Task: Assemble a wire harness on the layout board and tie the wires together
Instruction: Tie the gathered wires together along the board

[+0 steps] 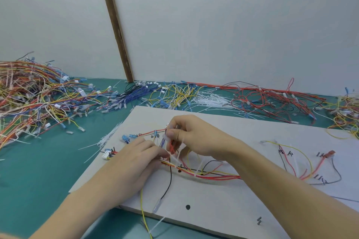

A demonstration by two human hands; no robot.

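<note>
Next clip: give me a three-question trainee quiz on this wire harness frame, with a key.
1. True or false: the right hand pinches a white cable tie over the wire bundle.
2. The loose spare cable ties lie: A) on the layout board; B) on the green table behind it; C) in a bin.
3. Fill in: the left hand rests on the ____ end of the bundle.

Key: 1 true; 2 B; 3 left

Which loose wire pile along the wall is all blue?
The blue pile, just right of the wooden post's foot; the yellow pile and red pile lie further right, the mixed heap left.
</note>
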